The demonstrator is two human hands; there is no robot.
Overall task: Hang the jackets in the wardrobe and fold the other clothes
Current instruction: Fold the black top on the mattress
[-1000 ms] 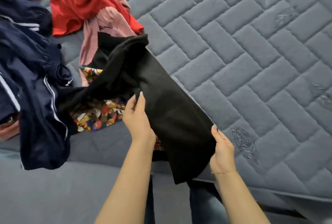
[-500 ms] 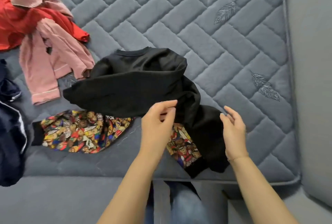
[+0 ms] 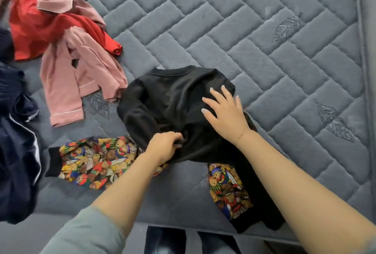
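The grey quilted mattress [image 3: 264, 50] carries everything, and the black sweatshirt with teddy-bear-print sleeves [image 3: 173, 99] lies bunched near its front edge, directly ahead of the person. The garment's long axis runs roughly from the collar at the far side down toward the near right, where the hem and one printed sleeve trail to the mattress edge; the other printed sleeve stretches out flat to the left.

Both hands are on the sweatshirt, so neither has to reach. The right hand [image 3: 225, 111] rests flat on the upper right of the body, fingers straight and spread, pressing the fabric down. The left hand [image 3: 164, 148] sits nearer the person at the middle of the body, fingers curled into a fold of black cloth, which it pinches. The loose bulk lies away from the left fingers and to their left, so smoothing probably means drawing that way.

Half a second earlier the sweatshirt hung lifted in the air between raised hands; now it is down on the mattress.

To the left lie a pink long-sleeved pyjama top [image 3: 81, 82], a red garment [image 3: 34, 30] and a navy jacket with white piping [image 3: 18, 148].
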